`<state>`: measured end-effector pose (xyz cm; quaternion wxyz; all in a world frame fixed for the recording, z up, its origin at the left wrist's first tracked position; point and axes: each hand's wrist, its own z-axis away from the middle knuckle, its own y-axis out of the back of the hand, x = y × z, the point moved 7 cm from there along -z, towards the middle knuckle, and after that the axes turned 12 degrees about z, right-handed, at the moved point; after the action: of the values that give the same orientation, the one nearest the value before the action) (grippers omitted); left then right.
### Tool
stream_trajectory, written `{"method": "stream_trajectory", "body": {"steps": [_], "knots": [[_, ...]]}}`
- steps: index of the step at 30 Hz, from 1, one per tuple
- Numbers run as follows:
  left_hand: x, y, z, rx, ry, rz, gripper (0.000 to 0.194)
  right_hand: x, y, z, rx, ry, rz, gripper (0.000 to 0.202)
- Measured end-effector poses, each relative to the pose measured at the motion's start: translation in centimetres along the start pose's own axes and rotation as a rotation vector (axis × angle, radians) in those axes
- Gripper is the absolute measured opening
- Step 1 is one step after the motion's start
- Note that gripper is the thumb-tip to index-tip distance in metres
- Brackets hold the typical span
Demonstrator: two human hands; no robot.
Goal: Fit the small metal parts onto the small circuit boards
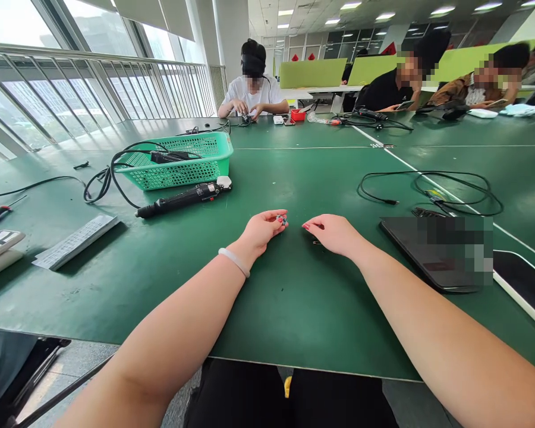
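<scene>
Above the green table, my left hand (pixel 263 230) is closed, pinching a small teal and silver piece (pixel 282 220) at its fingertips; its kind is too small to make out. My right hand (pixel 334 232) is a short way to the right, apart from that piece. Its thumb and index finger are pressed together, and whatever they hold, if anything, does not show. Just below the right fingers lies a tiny brass-coloured bit (pixel 316 242), partly in the hand's shadow.
Left on the table are a black electric screwdriver (pixel 182 199), a green basket (pixel 182 172) and a stack of paper (pixel 78 241). A dark tablet-like slab (pixel 432 255), a phone (pixel 528 285) and a coiled cable (pixel 455 178) lie right. Several people sit across the table.
</scene>
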<state>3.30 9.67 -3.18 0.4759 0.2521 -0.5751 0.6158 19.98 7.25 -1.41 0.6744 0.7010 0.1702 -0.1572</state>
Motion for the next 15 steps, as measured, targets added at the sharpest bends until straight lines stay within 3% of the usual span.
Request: {"method": "stream_trajectory", "body": {"steps": [4, 10, 15], "knots": [[-0.19, 0.14, -0.15, 0.009, 0.031, 0.002, 0.020, -0.60, 0.46, 0.34, 0.021, 0.025, -0.004, 0.012], [-0.20, 0.05, -0.18, -0.007, 0.047, -0.013, 0.023, -0.10, -0.38, 0.46, -0.136, 0.008, 0.094, 0.009], [-0.23, -0.47, 0.10, -0.063, 0.050, -0.065, 0.033, -0.88, 0.39, 0.60, -0.027, 0.015, -0.029, 0.007]]}}
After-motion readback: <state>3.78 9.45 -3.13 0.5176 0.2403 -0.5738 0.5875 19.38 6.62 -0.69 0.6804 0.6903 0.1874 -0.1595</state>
